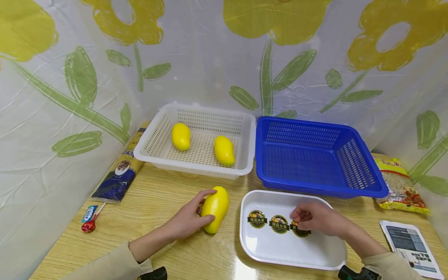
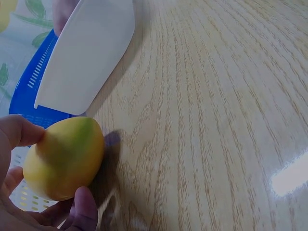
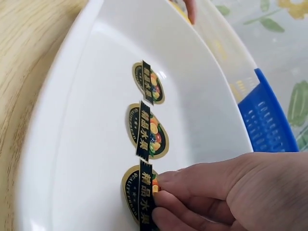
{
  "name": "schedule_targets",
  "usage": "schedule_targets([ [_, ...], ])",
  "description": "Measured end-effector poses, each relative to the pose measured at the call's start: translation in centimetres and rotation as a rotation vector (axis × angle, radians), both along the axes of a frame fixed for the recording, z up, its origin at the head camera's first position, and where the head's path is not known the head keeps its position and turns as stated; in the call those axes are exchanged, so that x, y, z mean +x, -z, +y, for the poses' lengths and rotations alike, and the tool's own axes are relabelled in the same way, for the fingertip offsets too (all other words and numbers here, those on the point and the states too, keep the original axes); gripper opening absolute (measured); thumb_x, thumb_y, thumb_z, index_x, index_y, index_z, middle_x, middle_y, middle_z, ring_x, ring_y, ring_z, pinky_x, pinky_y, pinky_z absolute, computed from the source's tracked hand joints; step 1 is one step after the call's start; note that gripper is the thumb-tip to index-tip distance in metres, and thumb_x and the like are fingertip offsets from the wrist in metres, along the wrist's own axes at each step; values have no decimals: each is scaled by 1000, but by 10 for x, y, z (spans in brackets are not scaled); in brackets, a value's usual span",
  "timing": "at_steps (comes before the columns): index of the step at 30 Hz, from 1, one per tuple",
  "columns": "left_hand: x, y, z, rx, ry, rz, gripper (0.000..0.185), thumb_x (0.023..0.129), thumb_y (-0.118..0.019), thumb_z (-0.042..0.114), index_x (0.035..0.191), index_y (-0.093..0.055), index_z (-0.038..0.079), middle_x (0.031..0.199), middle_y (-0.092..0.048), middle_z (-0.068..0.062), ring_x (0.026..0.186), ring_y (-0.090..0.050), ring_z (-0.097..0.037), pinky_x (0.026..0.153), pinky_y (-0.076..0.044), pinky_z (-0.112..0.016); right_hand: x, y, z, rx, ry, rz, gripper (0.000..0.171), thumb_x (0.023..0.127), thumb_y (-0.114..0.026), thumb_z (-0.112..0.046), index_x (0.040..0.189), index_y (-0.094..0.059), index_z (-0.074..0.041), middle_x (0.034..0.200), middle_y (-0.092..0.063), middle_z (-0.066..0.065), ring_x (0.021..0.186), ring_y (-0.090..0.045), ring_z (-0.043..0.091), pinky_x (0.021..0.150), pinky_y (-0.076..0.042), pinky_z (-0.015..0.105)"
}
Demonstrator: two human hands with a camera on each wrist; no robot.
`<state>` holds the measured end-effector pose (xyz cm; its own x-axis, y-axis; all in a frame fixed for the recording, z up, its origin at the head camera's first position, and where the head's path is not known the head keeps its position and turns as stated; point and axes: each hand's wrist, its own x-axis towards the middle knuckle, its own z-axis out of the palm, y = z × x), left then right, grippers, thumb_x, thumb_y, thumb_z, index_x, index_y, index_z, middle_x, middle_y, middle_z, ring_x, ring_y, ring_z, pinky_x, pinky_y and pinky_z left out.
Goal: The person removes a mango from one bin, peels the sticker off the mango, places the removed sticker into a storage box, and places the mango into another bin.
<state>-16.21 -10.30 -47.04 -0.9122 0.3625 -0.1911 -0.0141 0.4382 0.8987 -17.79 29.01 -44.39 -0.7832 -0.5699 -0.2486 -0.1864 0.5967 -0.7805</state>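
Note:
My left hand grips a yellow mango on the table, thumb on the near side and fingers around the far side. In the left wrist view the mango shows a greenish streak. My right hand is over a white tray, where three oval black-and-gold fruit stickers lie in a row. Thumb and fingertips pinch the edge of the rightmost sticker, partly covering it. Beside it are the middle sticker and the left sticker.
Behind stand a white basket with two mangoes and a blue basket. A pasta bag, a lollipop and a small blue packet lie left. A yellow snack bag and a white pouch lie right.

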Motion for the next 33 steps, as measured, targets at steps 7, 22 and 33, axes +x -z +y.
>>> schedule_targets([
  [7, 0, 1, -1, -4, 5, 4, 64, 88, -69, 20, 145, -41, 27, 129, -50, -18, 92, -50, -24, 71, -46, -34, -1, 2, 0, -1, 10, 10, 14, 83, -71, 1, 96, -66, 1, 89, -66, 8, 80, -61, 6, 67, -54, 23],
  [22, 2, 0, 0, 23, -13, -28, 63, 88, -71, 22, 144, -42, 27, 129, -49, -17, 93, -50, -23, 73, -46, -33, 0, 0, -1, -17, 25, -19, 20, 85, -72, -4, 103, -65, 4, 94, -67, 9, 84, -61, 7, 69, -54, 23],
  [33, 1, -3, -2, 57, -23, 5, 66, 90, -72, 20, 147, -39, 18, 136, -44, -22, 85, -56, -20, 69, -49, -30, 3, 1, -1, -20, -9, 31, 18, 87, -72, -8, 102, -66, 0, 93, -68, 5, 84, -62, 5, 69, -54, 23],
])
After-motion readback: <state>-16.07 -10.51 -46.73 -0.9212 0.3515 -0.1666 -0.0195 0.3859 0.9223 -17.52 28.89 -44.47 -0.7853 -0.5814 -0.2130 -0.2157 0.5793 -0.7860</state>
